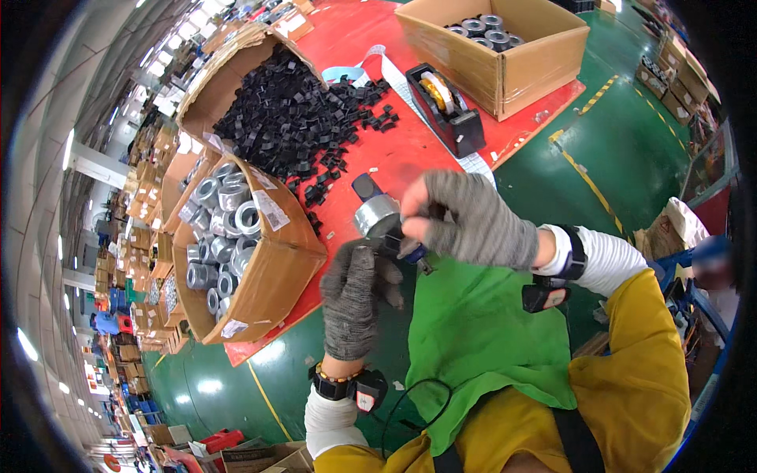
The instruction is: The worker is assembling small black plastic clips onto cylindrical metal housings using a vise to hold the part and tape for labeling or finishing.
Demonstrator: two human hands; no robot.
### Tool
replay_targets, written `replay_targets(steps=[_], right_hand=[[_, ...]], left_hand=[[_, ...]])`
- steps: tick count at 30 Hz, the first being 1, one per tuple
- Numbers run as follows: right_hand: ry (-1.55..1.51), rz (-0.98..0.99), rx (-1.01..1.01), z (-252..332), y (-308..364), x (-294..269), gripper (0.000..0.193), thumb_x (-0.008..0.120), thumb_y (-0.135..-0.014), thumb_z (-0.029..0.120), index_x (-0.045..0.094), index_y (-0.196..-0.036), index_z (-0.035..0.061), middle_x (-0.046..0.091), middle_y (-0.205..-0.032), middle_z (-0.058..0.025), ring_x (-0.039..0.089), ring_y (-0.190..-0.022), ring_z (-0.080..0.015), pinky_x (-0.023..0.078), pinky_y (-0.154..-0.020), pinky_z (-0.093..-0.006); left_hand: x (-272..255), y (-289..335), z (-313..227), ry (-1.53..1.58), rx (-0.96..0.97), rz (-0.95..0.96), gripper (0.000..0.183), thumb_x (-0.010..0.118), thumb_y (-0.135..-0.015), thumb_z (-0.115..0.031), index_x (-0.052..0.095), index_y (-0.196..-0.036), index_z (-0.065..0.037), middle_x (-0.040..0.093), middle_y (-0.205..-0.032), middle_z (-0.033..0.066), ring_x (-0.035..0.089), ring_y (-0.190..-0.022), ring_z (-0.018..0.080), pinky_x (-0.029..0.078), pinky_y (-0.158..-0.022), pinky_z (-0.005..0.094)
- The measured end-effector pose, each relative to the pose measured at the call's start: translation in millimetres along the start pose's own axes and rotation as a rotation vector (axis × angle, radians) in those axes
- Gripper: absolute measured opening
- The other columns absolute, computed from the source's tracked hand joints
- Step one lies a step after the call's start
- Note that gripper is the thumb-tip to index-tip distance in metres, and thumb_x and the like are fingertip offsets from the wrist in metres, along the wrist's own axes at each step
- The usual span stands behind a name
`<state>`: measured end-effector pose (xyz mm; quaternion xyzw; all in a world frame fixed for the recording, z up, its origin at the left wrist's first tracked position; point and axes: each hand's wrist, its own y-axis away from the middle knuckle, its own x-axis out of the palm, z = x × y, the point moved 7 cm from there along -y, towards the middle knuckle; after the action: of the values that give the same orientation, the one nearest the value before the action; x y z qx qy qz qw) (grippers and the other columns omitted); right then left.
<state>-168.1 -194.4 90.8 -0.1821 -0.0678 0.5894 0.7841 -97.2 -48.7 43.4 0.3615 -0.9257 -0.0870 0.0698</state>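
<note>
A silver metal ring [377,216] sits on a dark blue and black fixture [366,187] near the red table's front edge. My left hand [353,296], in a grey fingerless glove, is just below the ring, its fingers curled in against the dark parts there. What its fingertips grip is hidden. From the right, my right hand [477,221], gloved the same way, reaches to the ring's side. Its thumb and forefinger are pinched close together beside a small black piece; I cannot make out what lies between them.
Beyond the ring, black plastic clips [288,114] spill from a tipped carton [197,98]. At left, an open carton [296,264] holds silver rings. A tape dispenser [465,130] stands farther back, beside a carton [536,75] of rings. A green apron [489,331] covers my front.
</note>
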Motion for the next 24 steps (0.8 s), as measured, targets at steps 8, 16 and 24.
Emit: replay_targets(steps=[8, 16, 24], right_hand=[[-0.394, -0.074, 0.383, -53, -34, 17, 0.019, 0.061, -0.085, 0.023, 0.055, -0.095, 0.0083, 0.056, -0.071, 0.003, 0.053, -0.063, -0.0032, 0.042, -0.052, -0.0177], [-0.326, -0.071, 0.413, -65, -37, 13, 0.023, 0.061, -0.085, 0.027, 0.055, -0.096, 0.008, 0.055, -0.065, 0.0031, 0.054, -0.06, -0.0039, 0.043, -0.051, -0.0197], [-0.228, -0.09, 0.204, -51, -15, -23, 0.023, 0.059, -0.086, 0.022, 0.055, -0.099, 0.0043, 0.058, -0.076, -0.0011, 0.057, -0.065, -0.0074, 0.047, -0.055, -0.022]], left_hand=[[-33, -25, -36, -0.149, 0.325, -0.284, 0.019, 0.052, -0.088, -0.016, 0.055, -0.097, 0.001, 0.053, -0.062, 0.0042, 0.045, -0.043, 0.0086, 0.035, -0.038, 0.0217], [-41, -39, -25, -0.126, 0.312, -0.301, 0.021, 0.055, -0.087, -0.017, 0.056, -0.098, 0.0, 0.05, -0.06, 0.0017, 0.043, -0.043, 0.0076, 0.032, -0.036, 0.0212], [-54, -9, -18, -0.055, 0.33, -0.428, 0.022, 0.053, -0.088, -0.021, 0.055, -0.096, -0.002, 0.047, -0.057, -0.0001, 0.04, -0.041, 0.0075, 0.031, -0.036, 0.0218]])
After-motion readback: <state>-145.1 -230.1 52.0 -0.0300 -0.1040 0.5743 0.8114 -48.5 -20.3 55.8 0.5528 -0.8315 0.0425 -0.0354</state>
